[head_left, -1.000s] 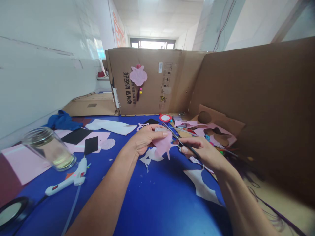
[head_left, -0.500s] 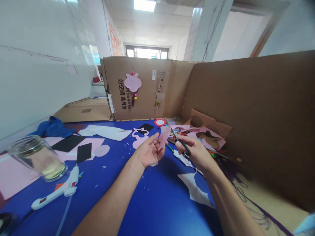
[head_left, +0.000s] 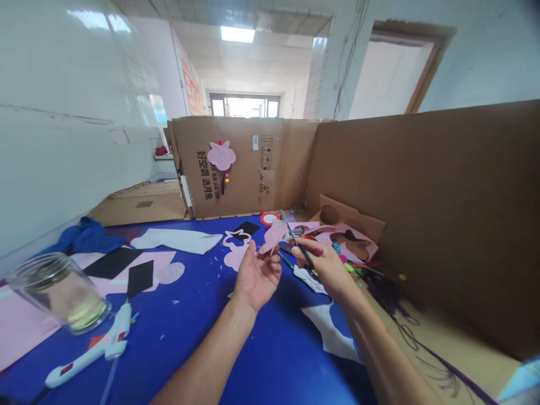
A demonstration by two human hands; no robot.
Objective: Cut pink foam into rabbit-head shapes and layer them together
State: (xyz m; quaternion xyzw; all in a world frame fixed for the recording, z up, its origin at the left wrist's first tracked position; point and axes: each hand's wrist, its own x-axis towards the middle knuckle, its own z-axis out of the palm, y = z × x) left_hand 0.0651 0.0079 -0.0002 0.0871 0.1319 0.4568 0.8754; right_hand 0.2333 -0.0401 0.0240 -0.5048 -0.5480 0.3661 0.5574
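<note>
My left hand [head_left: 257,277] pinches a small piece of pink paper or felt [head_left: 272,237] at its fingertips, with the palm turned toward me. My right hand [head_left: 323,264] is shut on a pair of black-handled scissors [head_left: 302,253], whose blades point up and away, close to the pink piece. A pink cut-out outline [head_left: 233,247] lies on the blue tabletop [head_left: 270,360] just beyond my left fingers. I cannot tell if the blades touch the pink piece.
A glass jar [head_left: 59,292] and a white hot glue gun [head_left: 90,351] stand at the left, near pink and black sheets [head_left: 140,278]. White scraps [head_left: 333,332] lie at the right. Cardboard walls [head_left: 350,163] rise behind coloured pieces and pink-and-brown cut-outs [head_left: 348,239].
My view has tilted upward, so the table sits lower. My left hand has turned palm toward me and raised the pink piece, and the scissors have moved slightly up with my right hand.
</note>
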